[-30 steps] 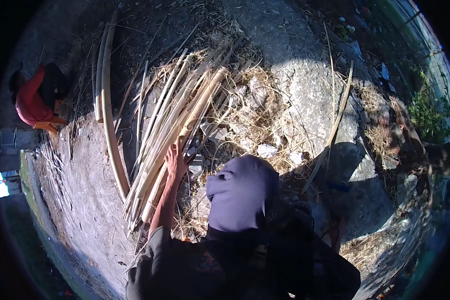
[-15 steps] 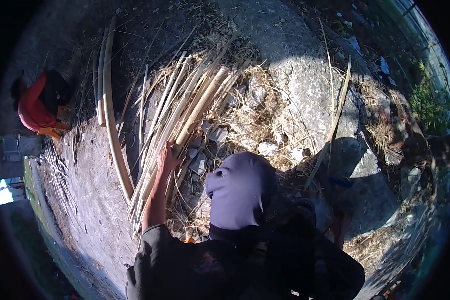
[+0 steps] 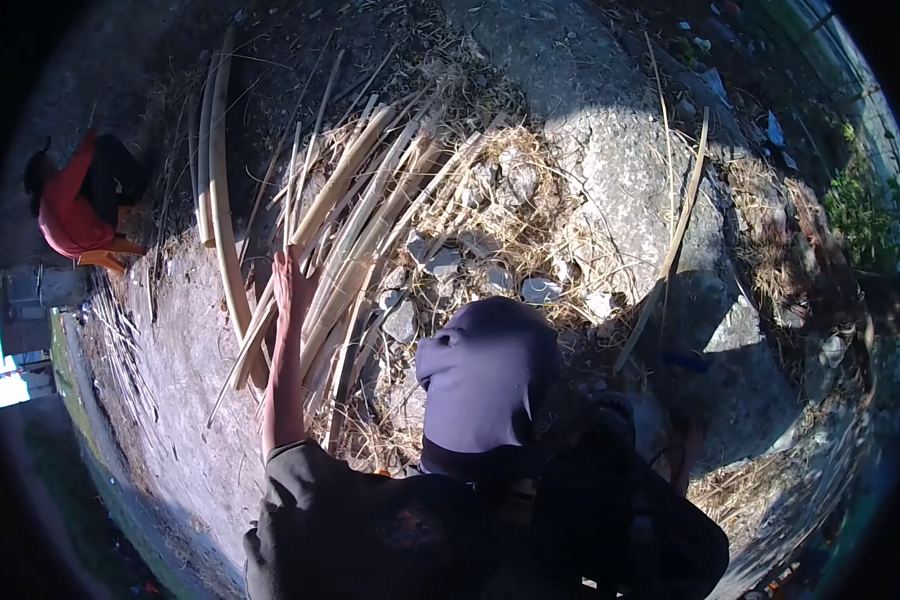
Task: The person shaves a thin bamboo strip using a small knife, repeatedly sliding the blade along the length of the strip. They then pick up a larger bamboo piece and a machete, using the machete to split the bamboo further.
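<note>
My left hand (image 3: 292,285) is closed on some bamboo strips (image 3: 342,178) at the left side of a loose pile. The strips slant from far right to near left, and their lower ends stick out past my wrist. More split bamboo (image 3: 375,225) lies beside the hand, on its right. My right hand (image 3: 682,440) is in deep shadow at the right, and its fingers cannot be made out. A dim blue object (image 3: 686,362) shows just beyond it; whether the hand touches it is unclear.
Long bamboo poles (image 3: 220,190) lie left of the pile. Dry shavings and stones (image 3: 540,290) cover the middle ground. One long strip (image 3: 685,205) rests at the right. A person in red (image 3: 70,215) sits at far left. A grey-purple cloth-covered shape (image 3: 485,375) blocks the lower middle.
My left hand has moved left and slightly away from me, carrying bamboo strips leftward off the pile. Their near ends have swung left too. The right arm looks much the same.
</note>
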Demonstrator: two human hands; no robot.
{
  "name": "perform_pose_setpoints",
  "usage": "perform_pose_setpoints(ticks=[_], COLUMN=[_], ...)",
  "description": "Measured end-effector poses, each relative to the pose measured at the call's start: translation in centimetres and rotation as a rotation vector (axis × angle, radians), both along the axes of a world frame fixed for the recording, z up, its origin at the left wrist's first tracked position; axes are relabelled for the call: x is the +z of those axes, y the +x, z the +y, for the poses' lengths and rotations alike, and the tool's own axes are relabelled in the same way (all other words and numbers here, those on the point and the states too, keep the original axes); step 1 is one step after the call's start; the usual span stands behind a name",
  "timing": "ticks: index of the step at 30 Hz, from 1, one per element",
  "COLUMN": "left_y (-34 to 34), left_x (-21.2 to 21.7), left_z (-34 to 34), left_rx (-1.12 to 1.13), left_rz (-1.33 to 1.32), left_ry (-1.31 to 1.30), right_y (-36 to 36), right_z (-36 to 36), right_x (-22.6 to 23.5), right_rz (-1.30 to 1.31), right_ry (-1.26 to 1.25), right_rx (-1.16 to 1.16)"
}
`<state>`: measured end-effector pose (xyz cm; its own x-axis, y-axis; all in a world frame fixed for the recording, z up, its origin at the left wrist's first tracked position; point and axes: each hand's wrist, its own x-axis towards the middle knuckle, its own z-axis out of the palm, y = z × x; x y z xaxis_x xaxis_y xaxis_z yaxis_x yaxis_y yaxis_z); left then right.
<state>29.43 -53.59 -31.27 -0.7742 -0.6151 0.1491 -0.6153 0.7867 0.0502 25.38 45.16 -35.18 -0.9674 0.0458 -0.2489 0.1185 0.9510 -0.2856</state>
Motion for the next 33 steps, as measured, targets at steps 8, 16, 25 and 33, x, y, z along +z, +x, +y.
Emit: perform_pose_setpoints(ticks=[8,16,25,33], left_y=[12.2,12.9,3.9,8.3], left_x=[-10.5,-10.0,8.9,-3.7], left_z=[14.0,9.2,-2.5,16.5], left_rx=[0.129,-0.237,-0.052,0.087], left_rz=[-0.254,0.126,0.002,-0.726], left_ry=[0.192,0.205,-0.27,0.574], right_y=[0.2,1.3,-2.6,-4.7], right_z=[-0.5,-4.1,-8.1,-8.1], right_x=[1.1,4.3,6.7,8.0], right_rz=[0.015,0.033,0.032,0.004], right_ry=[-0.037,-0.103,-0.216,-0.334], right_rx=[0.001,0.015,0.099,0.142])
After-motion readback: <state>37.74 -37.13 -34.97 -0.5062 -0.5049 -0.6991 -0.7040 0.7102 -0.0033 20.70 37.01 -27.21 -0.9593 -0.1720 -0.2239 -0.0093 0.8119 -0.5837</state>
